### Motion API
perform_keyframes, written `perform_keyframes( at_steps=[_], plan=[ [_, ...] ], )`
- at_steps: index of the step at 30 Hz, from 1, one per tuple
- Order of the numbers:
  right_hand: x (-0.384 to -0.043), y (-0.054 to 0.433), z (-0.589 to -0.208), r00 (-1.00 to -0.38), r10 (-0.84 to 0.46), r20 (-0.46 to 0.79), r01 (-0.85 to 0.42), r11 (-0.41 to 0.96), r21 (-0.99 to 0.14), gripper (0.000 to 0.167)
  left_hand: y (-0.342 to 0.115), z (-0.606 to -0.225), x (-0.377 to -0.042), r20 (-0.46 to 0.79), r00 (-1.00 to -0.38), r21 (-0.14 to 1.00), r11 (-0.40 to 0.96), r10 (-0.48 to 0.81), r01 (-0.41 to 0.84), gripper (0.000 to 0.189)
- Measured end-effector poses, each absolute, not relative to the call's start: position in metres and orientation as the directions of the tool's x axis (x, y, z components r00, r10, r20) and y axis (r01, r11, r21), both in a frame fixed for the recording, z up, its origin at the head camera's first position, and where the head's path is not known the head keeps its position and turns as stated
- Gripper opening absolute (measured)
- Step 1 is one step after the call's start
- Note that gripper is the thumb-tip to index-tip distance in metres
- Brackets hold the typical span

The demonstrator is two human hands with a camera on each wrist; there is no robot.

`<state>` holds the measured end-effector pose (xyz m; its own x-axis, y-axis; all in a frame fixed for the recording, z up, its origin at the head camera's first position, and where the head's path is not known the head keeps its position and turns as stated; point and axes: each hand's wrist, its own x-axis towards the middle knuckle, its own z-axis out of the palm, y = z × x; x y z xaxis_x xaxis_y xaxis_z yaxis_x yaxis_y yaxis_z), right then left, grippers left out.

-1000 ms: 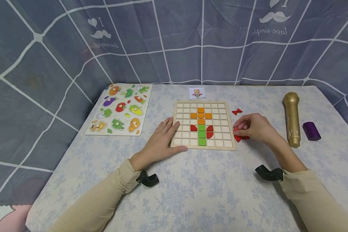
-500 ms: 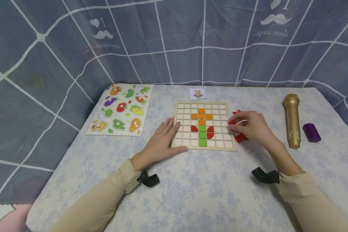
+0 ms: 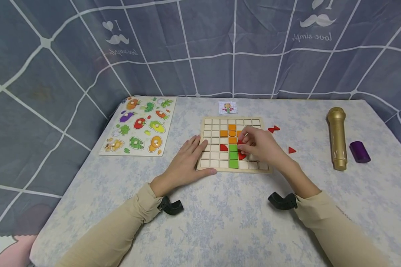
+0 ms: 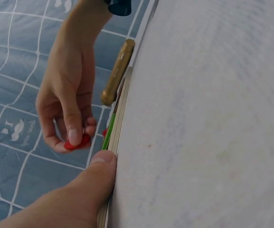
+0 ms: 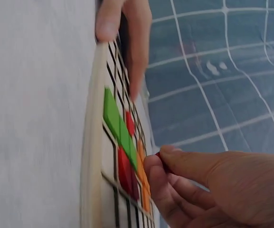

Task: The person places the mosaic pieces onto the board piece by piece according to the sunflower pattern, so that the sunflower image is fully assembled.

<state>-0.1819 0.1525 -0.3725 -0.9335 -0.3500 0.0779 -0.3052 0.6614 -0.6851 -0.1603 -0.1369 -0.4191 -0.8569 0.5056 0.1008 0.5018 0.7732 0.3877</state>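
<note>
A wooden grid board lies mid-table, holding orange tiles above a column of green tiles. A red quarter-round tile sits left of the green column. My left hand rests along the board's left edge, fingers straight, thumb at the near corner. Over the board, right of the green column, my right hand pinches a small red piece between thumb and fingers. That hand partly covers the red tiles on this side. The pinched piece's full shape is hidden.
Red triangles lie right of the board. A small pattern card is behind it. A vegetable puzzle board lies at left. A gold microphone-shaped object and a purple cylinder lie at right.
My right hand has moved left from the red pieces beside the board to over the middle of the grid, carrying a red piece. My left hand has stayed in place.
</note>
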Motion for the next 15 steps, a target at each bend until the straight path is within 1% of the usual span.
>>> perform_keyframes(
  at_steps=[4,9,11,15],
  plan=[
    [-0.183,0.135,-0.377,-0.913,-0.398,0.089,-0.344,0.634,-0.693,0.011,-0.138,-0.420,-0.161,0.102,-0.857,0.386,0.774,0.505,0.502,0.104],
    [-0.178,0.124,-0.383,-0.908,-0.413,0.073,-0.343,0.631,-0.696,0.016,-0.137,-0.420,-0.161,0.110,-0.851,0.388,0.766,0.513,0.512,0.103],
    [-0.176,0.121,-0.384,-0.908,-0.410,0.084,-0.349,0.632,-0.692,0.018,-0.137,-0.420,-0.161,0.108,-0.852,0.385,0.769,0.512,0.511,0.104],
    [-0.174,0.118,-0.387,-0.902,-0.415,0.122,-0.379,0.623,-0.684,0.016,-0.138,-0.421,-0.161,0.105,-0.856,0.382,0.775,0.506,0.504,0.104]
  ],
)
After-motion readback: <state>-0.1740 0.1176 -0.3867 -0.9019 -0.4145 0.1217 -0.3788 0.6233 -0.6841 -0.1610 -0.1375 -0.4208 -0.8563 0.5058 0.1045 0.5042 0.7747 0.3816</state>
